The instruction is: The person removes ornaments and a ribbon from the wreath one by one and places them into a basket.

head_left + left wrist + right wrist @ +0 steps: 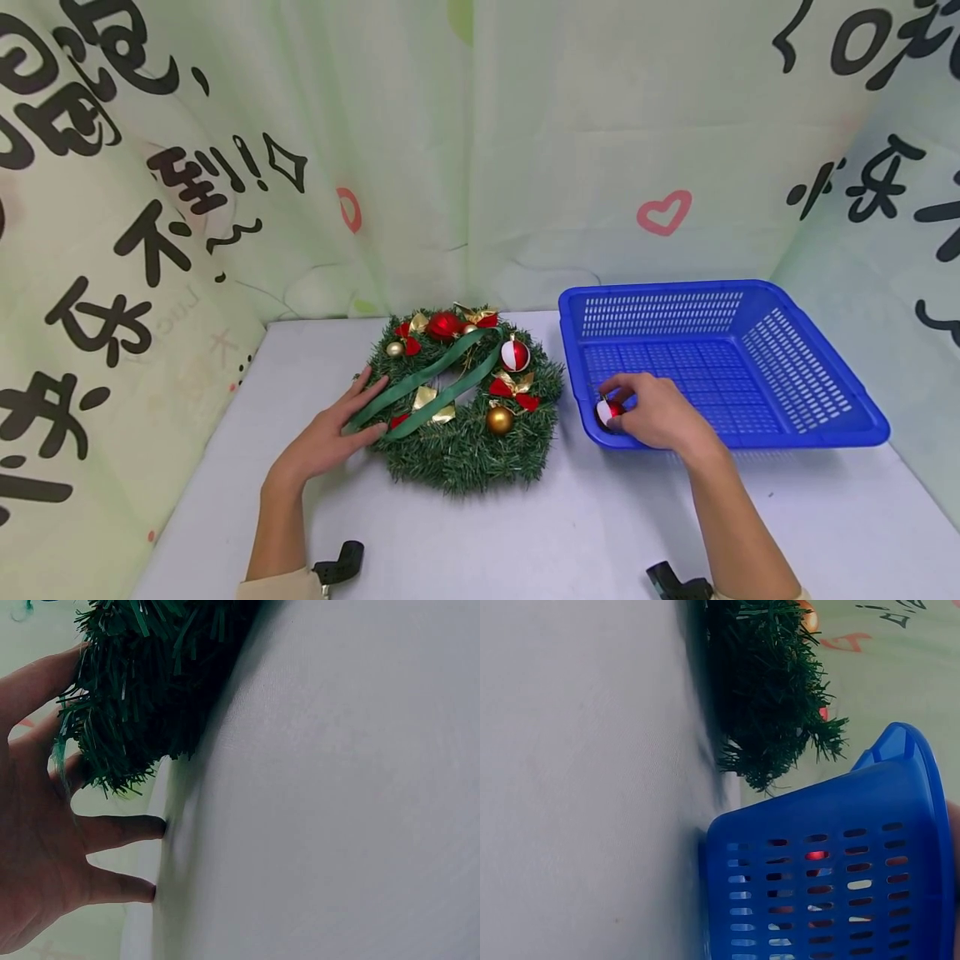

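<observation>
A round green wreath (pixel 465 462) lies on the table, dressed with red and gold bows, baubles and a loop of green ribbon (pixel 414 383). My left hand (pixel 333 429) rests its spread fingers against the wreath's left side, at the ribbon's ends. In the left wrist view, two fingertips reach down to the table beside the wreath (pixel 150 682). Inside the near left corner of a blue plastic basket (pixel 660 291), my right hand (pixel 663 412) pinches a red-and-white bauble (pixel 609 412). The basket's wall (pixel 825 814) mostly hides that hand in the right wrist view.
The basket stands right of the wreath, a narrow strip of white table (pixel 570 500) between them. A similar red-and-white bauble (pixel 515 355) sits on the wreath's right side. Behind and at both sides hangs a pale green printed curtain (pixel 525 167).
</observation>
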The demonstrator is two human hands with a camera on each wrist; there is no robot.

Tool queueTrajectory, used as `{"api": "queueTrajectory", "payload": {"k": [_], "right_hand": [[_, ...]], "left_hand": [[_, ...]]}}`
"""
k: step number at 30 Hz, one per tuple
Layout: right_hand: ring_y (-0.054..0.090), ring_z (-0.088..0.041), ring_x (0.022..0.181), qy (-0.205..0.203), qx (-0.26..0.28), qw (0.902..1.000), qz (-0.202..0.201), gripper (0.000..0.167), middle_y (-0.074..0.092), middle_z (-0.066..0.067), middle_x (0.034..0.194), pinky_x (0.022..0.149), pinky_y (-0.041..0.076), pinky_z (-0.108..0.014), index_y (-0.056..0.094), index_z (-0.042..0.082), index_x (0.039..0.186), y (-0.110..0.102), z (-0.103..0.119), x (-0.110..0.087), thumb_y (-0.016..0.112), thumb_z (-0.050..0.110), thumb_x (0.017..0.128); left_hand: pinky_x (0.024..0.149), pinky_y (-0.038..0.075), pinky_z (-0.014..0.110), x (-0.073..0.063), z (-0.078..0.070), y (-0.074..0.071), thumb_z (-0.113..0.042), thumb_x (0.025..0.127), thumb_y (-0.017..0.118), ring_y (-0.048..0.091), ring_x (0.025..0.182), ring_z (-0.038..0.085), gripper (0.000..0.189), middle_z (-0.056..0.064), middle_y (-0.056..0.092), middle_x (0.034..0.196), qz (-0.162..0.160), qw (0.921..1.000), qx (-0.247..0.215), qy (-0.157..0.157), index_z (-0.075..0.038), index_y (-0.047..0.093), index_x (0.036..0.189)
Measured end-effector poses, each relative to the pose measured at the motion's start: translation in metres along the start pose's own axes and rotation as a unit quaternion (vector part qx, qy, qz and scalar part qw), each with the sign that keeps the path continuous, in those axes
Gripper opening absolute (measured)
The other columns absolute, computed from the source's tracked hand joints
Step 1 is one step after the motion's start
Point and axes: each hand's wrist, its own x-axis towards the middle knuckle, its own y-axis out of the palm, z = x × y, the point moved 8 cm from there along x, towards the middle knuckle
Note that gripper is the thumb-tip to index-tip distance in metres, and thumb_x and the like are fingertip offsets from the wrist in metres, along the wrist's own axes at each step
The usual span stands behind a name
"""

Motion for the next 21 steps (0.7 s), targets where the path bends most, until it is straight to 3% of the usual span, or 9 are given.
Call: {"api": "queueTrajectory", "payload": {"k": [11,21], "right_hand": [[0.062,-0.042,0.107,0.007,0.001,1.0,0.001,0.047,0.072,-0.019,0.113,0.083,0.054,-0.051,0.07,0.003,0.129,-0.0016,0.0009,0.0017,0.078,0.009,0.083],[0.069,-0.033,0.098,0.009,0.003,1.0,0.003,0.046,0.072,-0.02,0.115,0.083,0.054,-0.051,0.07,0.003,0.129,-0.0007,-0.0004,0.0008,0.076,0.011,0.085]], "left_hand": [[0.116,0.025,0.076,0.001,-0.0008,-0.0012,-0.043,0.103,0.064,0.012,0.159,0.046,0.073,0.001,0.006,0.177,0.0,1.0,0.001,-0.002,-0.029,0.03,0.166],[0.116,0.026,0.076,0.0001,-0.0003,-0.0002,-0.042,0.104,0.064,0.013,0.159,0.047,0.072,0.002,0.006,0.177,0.002,1.0,-0.003,-0.002,-0.029,0.03,0.166]]}}
